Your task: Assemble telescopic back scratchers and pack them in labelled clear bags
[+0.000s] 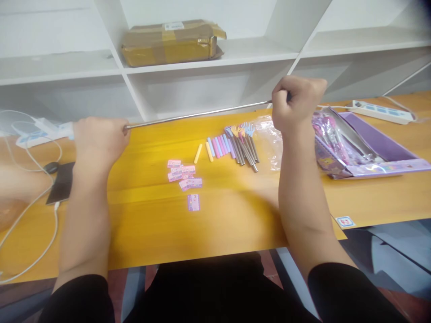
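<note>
A long, thin metal rod [198, 115] is stretched between my two fists above the table, sloping slightly up to the right. My left hand [101, 141] is closed around its left end and my right hand [298, 103] around its right end; both ends are hidden. Below it lies a pile of back scratchers [244, 146] with metal shafts and blue, orange and pink claw-shaped heads. Beside them is a row of pastel tubes [220, 146], with one yellow tube [198, 153] apart to the left. Small pink and purple printed cards [182, 172] are scattered nearer me.
Clear plastic wrap [269, 134] lies behind my right forearm. On the right, a purple display box [380, 134] holds wrapped pieces. Power strips [380, 111] stand at the back; a dark phone [62, 181] with white cables is at left. A taped carton [171, 42] sits on the shelf.
</note>
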The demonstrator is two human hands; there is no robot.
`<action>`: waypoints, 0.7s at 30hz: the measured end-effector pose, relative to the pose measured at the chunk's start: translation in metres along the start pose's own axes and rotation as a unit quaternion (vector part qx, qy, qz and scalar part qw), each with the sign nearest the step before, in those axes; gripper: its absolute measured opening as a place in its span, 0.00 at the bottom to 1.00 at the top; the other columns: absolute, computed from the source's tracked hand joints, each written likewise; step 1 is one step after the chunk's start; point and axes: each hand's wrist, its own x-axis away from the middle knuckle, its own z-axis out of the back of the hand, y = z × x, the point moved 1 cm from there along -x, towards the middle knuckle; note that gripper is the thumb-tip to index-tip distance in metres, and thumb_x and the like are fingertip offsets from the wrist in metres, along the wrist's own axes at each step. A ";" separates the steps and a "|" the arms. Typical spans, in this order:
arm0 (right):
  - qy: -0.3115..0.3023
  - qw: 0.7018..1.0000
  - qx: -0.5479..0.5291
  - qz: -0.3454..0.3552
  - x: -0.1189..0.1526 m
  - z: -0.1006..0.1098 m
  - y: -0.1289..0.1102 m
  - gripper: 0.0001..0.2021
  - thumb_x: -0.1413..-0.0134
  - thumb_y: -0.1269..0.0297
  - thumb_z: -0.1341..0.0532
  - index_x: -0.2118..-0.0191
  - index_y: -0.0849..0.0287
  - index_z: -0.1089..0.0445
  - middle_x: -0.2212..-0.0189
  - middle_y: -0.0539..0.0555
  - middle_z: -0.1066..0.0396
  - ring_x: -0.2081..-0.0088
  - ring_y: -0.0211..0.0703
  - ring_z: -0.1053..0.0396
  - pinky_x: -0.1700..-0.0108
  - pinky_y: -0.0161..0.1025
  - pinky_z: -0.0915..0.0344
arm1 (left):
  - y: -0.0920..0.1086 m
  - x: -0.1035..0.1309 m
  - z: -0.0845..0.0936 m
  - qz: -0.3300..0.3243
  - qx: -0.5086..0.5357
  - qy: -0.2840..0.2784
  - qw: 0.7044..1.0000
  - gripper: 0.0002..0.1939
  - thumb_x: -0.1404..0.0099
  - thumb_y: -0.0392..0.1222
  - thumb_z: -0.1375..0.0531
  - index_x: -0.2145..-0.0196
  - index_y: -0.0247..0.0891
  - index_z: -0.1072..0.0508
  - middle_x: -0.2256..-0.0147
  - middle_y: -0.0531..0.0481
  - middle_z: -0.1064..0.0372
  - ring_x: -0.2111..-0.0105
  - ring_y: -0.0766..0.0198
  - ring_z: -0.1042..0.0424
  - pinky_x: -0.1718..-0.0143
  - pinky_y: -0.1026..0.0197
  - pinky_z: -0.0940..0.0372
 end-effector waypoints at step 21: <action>-0.087 0.986 -0.074 0.123 0.041 -0.041 -0.071 0.08 0.38 0.67 0.44 0.67 0.52 0.29 0.75 0.54 0.34 0.68 0.49 0.36 0.63 0.46 0.46 | 0.049 0.010 -0.016 -0.025 0.055 -0.032 0.998 0.18 0.30 0.41 0.47 0.62 0.40 0.16 0.69 0.38 0.23 0.64 0.47 0.24 0.62 0.53 0.41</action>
